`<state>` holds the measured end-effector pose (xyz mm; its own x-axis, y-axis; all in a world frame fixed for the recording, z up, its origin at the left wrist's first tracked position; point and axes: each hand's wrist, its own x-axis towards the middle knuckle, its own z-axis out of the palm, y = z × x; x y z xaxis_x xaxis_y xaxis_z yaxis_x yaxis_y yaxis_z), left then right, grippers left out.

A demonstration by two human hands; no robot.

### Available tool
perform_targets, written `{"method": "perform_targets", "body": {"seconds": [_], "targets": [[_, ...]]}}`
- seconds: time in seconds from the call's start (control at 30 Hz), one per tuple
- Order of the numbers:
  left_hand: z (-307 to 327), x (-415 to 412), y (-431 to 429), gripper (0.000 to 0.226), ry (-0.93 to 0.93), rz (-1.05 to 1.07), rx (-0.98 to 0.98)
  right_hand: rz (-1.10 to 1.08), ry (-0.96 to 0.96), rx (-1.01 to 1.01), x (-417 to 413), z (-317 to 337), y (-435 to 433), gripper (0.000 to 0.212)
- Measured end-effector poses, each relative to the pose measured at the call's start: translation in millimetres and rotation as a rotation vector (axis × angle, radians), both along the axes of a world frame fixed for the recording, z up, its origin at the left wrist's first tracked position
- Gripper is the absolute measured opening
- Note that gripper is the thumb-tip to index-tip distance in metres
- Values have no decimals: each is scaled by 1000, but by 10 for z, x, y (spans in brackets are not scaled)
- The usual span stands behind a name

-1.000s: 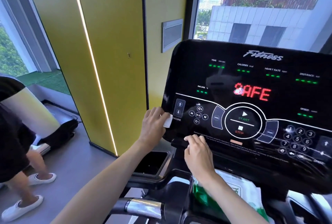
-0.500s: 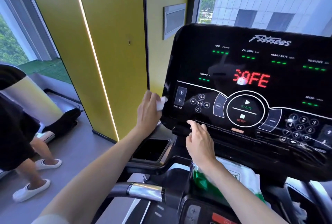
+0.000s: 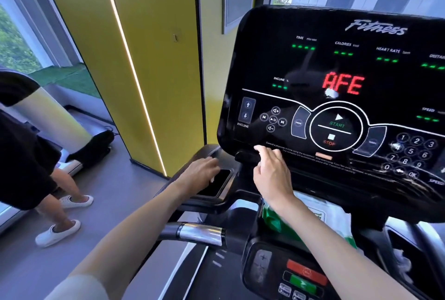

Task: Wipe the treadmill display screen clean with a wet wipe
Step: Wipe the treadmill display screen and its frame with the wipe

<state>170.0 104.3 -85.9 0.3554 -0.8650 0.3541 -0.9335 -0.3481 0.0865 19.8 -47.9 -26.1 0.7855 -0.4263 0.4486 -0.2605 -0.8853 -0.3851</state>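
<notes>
Item, treadmill display screen (image 3: 337, 83): black gloss panel at my two o'clock, lit, red letters and green dashes showing, smears visible around the keypad at the right edge. Item, left hand (image 3: 199, 174): low at eleven o'clock, over the side tray (image 3: 216, 183) beside the console, off the screen; fingers loosely curled, a sliver of white under them that may be the wet wipe (image 3: 212, 180), though I cannot tell whether it is gripped. Item, right hand (image 3: 272, 174): at twelve o'clock, forefinger extended to the screen's lower edge, holding nothing. Item, wipe packet (image 3: 277, 222): green and white, six o'clock of the screen. Step, as I judge it: a pause between passes. Next move calls for bringing the wipe back onto the glass and sweeping toward three o'clock.
</notes>
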Motion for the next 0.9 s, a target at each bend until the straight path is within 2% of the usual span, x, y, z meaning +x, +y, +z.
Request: {"method": "perform_targets", "body": {"seconds": [0.03, 0.1, 0.17, 0.27, 0.33, 0.47, 0.5, 0.6, 0.7, 0.77, 0.9], "targets": [[-32, -17, 72, 30, 5, 40, -21, 7, -3, -2, -9, -1, -2, 45], [79, -21, 75, 28, 75, 179, -234, 13, -21, -1, -23, -11, -3, 46], [320, -26, -38, 24, 76, 207, -443, 19, -28, 1, -25, -33, 9, 46], [515, -63, -325, 28, 94, 231, -518, 29, -20, 22, -39, -32, 19, 46], [413, -109, -411, 29, 154, 244, -413, 52, -12, 32, -80, -8, 6, 46], [74, -157, -120, 20, 188, 109, 87, 89, -23, 59, -267, -37, -97, 46], [47, -167, -27, 21, 199, 159, 81, 77, -29, 49, -335, -66, -135, 46], [230, -235, 30, 13, 388, 436, -366, 25, -40, 14, -507, -135, -293, 44], [474, -402, -189, 11, 496, 489, -687, -20, -46, -3, -602, -111, -439, 42], [522, -618, -396, 13, 593, 529, -780, -30, -51, 6, -651, -90, -498, 41], [391, -1020, -751, 22, 682, 606, -770, -12, -44, 8, -812, -109, -544, 42]]}}
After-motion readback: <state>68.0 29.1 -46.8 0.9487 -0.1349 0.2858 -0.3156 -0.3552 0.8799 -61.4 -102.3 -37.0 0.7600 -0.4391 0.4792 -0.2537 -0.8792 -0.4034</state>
